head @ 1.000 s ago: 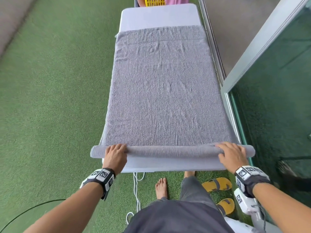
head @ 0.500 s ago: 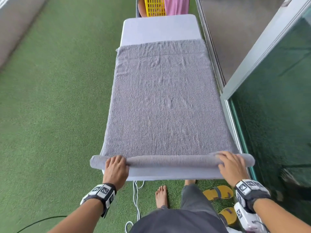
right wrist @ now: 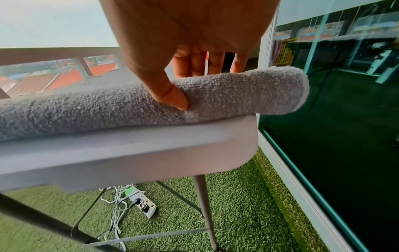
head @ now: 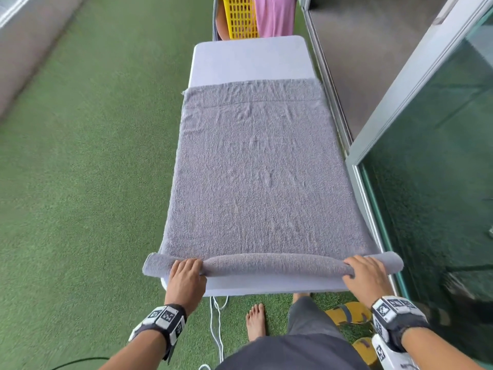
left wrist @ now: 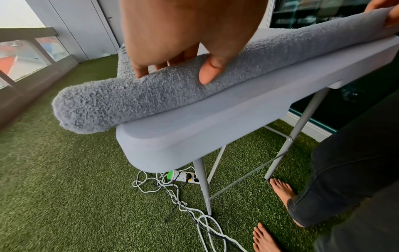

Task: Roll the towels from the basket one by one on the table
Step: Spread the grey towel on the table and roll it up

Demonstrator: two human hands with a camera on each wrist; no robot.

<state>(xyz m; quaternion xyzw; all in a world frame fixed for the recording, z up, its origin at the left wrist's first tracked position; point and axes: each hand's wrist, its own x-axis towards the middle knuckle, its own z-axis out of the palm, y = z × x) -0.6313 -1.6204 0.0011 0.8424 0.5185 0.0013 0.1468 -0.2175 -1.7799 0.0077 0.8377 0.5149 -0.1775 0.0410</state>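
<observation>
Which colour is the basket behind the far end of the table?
Yellow; the basket shows best in the head view.

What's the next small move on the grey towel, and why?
Probably push the roll another turn away from the body. Both hands, left hand and right hand, grip a thin roll at the near table edge, and most of the towel lies flat ahead.

Your towel (head: pixel 262 177) is plain grey with a looped pile, and the table (head: pixel 252 61) under it is pale lilac-grey. The basket (head: pixel 240 17) is yellow with a grid of slots, a pink cloth (head: pixel 274 14) beside it. Your wristbands (head: pixel 162 320) carry black-and-white square markers, and the grass (head: pixel 88 169) is green.
</observation>
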